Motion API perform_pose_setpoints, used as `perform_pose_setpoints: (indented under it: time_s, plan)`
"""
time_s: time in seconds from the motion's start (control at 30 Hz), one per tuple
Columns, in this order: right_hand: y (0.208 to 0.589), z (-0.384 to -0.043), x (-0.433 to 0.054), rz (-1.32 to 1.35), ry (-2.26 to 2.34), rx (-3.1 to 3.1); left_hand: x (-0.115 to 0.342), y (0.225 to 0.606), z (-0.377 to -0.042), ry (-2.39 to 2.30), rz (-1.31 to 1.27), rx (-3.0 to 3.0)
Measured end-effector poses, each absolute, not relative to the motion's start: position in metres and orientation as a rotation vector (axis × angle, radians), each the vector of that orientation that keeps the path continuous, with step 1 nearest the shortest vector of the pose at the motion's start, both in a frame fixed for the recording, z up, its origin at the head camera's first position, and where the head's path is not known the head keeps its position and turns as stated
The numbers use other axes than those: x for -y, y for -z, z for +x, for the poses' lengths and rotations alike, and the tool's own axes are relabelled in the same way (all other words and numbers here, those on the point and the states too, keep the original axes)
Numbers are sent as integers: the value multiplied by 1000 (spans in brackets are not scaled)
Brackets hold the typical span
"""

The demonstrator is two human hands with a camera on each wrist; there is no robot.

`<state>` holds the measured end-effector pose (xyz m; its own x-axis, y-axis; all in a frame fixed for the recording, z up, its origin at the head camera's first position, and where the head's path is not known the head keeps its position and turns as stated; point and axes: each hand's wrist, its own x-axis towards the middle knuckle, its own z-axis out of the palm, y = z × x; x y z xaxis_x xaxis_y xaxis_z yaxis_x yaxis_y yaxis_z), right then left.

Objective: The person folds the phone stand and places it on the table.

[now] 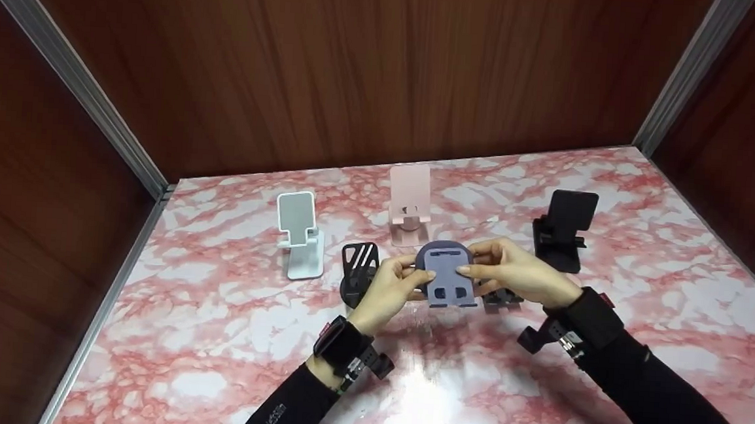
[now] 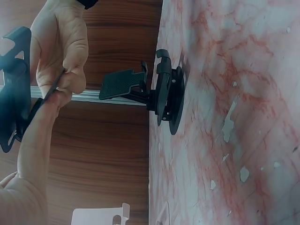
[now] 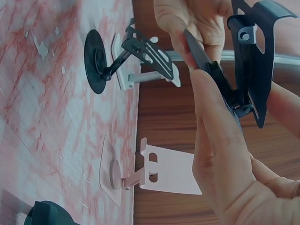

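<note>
Both hands hold a bluish-purple phone stand (image 1: 450, 282) up over the table, its round base behind its plate. My left hand (image 1: 389, 290) pinches the left edge, thumb in front. On the opposite edge my right hand (image 1: 523, 273) grips it, thumb laid across the plate's front. Seen from the side in the right wrist view, the stand (image 3: 255, 61) shows its hinged plate folded close to the base, with fingers around the base's rim. A black slotted phone stand (image 1: 360, 266) stands just behind my left hand, partly covered by it.
Across the table (image 1: 210, 372) stand a pale grey phone stand (image 1: 297, 219) at left, a pink one (image 1: 410, 191) at the back and a black one (image 1: 568, 217) at right. Another black stand (image 1: 502, 299) is partly hidden behind my right hand. Wooden walls (image 1: 386, 75) enclose the table.
</note>
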<state>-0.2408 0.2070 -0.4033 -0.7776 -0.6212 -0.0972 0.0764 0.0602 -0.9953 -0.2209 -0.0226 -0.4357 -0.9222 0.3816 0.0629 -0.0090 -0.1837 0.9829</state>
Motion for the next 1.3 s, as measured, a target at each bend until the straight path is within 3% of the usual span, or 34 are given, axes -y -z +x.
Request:
perform_pose_setpoints:
  time_s: [0.97,1.3]
  plan:
    - [400,-239,-205,-519,1763,-1875,22,436,-220,-2207,458,-1804]
    - [397,-247,-213,-507,1803,-1832,40,416,-218,-1766,828,-2596]
